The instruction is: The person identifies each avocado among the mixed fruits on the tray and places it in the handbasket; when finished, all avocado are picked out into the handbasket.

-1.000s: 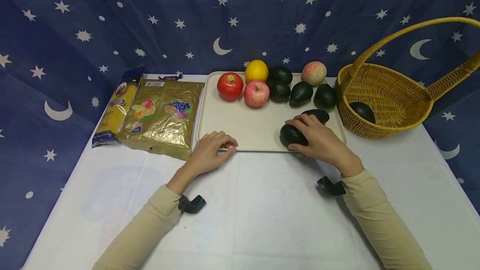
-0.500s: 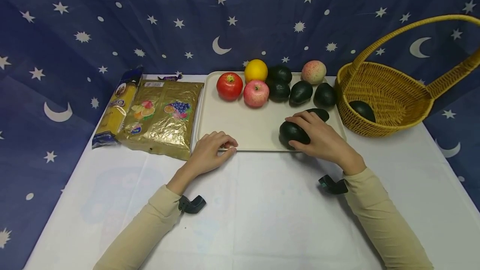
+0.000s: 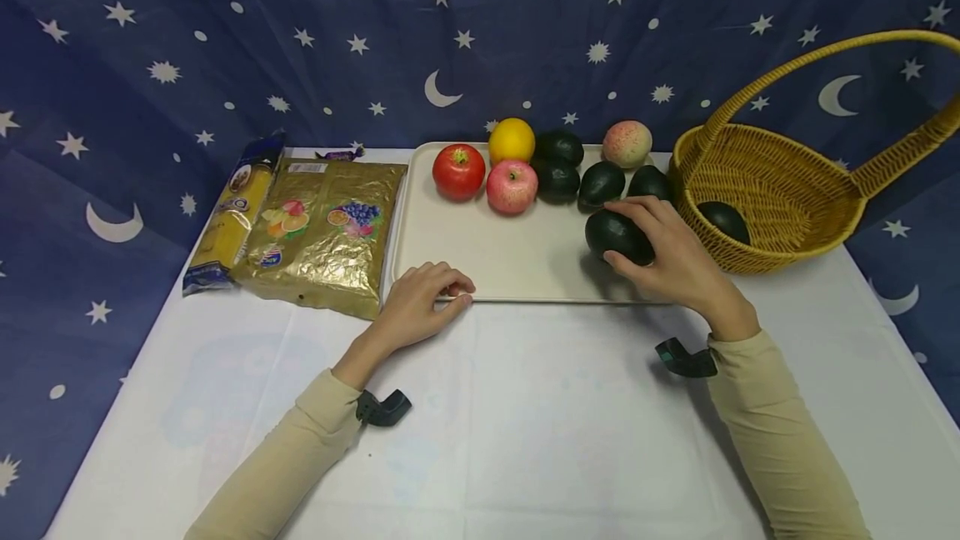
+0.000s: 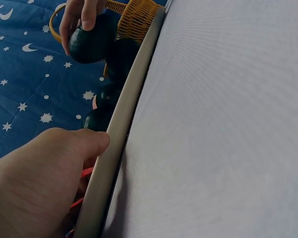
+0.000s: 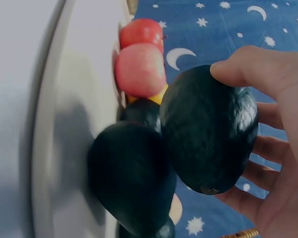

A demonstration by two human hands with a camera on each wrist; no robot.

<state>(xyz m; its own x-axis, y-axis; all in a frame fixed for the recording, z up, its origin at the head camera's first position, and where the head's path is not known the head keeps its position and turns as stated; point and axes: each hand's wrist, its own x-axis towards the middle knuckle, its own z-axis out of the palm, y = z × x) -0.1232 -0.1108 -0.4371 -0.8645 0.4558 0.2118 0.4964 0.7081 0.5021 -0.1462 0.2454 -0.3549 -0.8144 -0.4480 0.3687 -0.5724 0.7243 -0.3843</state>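
My right hand (image 3: pixel 671 257) grips a dark green avocado (image 3: pixel 617 235) between thumb and fingers, raised over the right part of the cream tray (image 3: pixel 487 252). In the right wrist view the held avocado (image 5: pixel 208 131) hangs beside another avocado (image 5: pixel 131 171), which the hand hides in the head view. Several more avocados stand along the tray's back right, including one avocado (image 3: pixel 602 185) just behind the held one. Resting at the tray's front left edge is my left hand (image 3: pixel 420 302), fingers loosely curled; its thumb (image 4: pixel 94 143) touches the rim in the left wrist view.
A wicker basket (image 3: pixel 776 190) with one avocado (image 3: pixel 724 222) inside stands right of the tray. On the tray sit a tomato (image 3: pixel 459 172), apple (image 3: pixel 512 187), orange (image 3: pixel 512 141) and peach (image 3: pixel 627 144). A gold bag (image 3: pixel 322 232) and a yellow packet (image 3: pixel 236 215) lie left.
My right hand has lifted the avocado off the tray's front and carried it back and to the right. My left hand has stayed in place.
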